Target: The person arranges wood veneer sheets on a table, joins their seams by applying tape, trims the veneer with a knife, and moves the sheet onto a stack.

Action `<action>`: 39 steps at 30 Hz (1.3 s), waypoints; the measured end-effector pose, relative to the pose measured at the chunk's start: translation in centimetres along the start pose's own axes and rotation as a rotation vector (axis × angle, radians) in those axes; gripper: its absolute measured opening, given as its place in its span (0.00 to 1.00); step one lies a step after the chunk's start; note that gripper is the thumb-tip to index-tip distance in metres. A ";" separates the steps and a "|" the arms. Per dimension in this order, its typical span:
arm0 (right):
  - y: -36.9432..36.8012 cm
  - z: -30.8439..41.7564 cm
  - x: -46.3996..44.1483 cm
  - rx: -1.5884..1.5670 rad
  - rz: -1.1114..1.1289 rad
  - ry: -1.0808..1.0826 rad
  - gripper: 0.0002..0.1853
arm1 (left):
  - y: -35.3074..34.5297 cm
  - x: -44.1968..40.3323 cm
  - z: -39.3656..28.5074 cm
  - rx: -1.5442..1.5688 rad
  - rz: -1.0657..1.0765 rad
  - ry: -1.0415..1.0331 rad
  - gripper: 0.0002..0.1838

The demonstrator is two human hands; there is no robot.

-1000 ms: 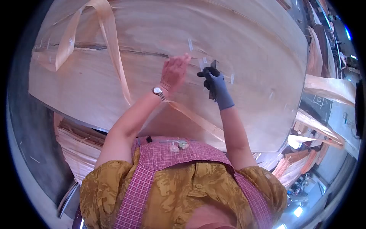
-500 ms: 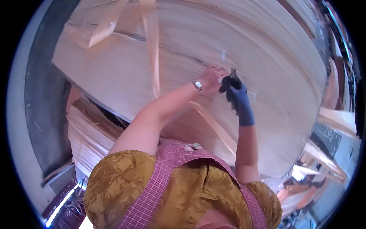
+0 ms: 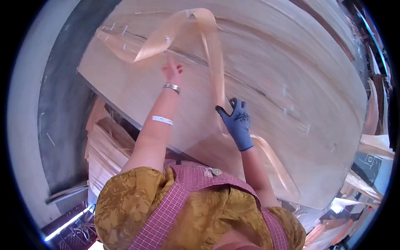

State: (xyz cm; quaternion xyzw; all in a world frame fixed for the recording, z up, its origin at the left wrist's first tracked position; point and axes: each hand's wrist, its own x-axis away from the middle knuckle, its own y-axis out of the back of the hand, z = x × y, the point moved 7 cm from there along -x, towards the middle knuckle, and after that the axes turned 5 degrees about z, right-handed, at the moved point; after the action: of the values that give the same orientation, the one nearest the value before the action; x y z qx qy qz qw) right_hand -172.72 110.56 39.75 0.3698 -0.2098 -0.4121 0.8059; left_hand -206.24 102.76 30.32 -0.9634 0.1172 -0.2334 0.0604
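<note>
My left hand (image 3: 172, 71), bare with a wristwatch, is raised over the pale wood veneer sheet (image 3: 187, 121). Its fingers are apart and slightly blurred, with nothing in them. Just above it curls a long loose strip of veneer (image 3: 213, 54). My right hand (image 3: 238, 123) wears a blue-grey glove with dark fingertips. Its thumb lies against the lower part of the strip, and the other fingers curl over a small knife-like tool (image 3: 228, 100), of which only a thin tip shows. A short piece of white tape (image 3: 162, 120) sticks to my left forearm.
Small white tape bits (image 3: 284, 90) dot the sheet, and a long dark split (image 3: 250, 85) crosses it. Another veneer strip (image 3: 273, 156) curls at the right front. Stacked veneer (image 3: 110, 146) stands at the left, beside a dark grey surface (image 3: 68, 100).
My left hand has moved left, away from my right hand, and opened. My right hand has come lower and left to the strip. The strip's loop has shifted and the view has moved.
</note>
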 end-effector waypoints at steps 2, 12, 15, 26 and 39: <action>-3.8 -0.7 -1.2 -0.050 0.126 -0.064 0.18 | 4.5 -3.9 -4.3 0.155 -0.095 0.106 0.39; 17.7 -11.5 1.1 0.611 -0.430 -0.295 0.14 | 11.8 -19.6 -11.2 0.256 0.083 0.145 0.15; 25.6 -18.7 4.0 0.413 -0.599 -0.553 0.14 | 9.0 -19.3 -12.0 0.398 0.310 0.137 0.10; 34.3 -38.3 19.3 1.106 -0.059 -0.636 0.13 | 1.3 -18.1 -0.9 0.251 0.323 0.314 0.10; 15.0 -14.2 -5.5 0.347 -0.208 -0.303 0.35 | 2.8 -20.6 -2.2 0.094 0.371 0.303 0.08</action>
State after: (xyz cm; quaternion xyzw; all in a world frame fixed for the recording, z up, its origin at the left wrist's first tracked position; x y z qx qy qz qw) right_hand -159.06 126.85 41.99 0.4560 -0.3567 -0.5013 0.6431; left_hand -225.58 105.17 22.82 -0.8756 0.2888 -0.3651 0.1286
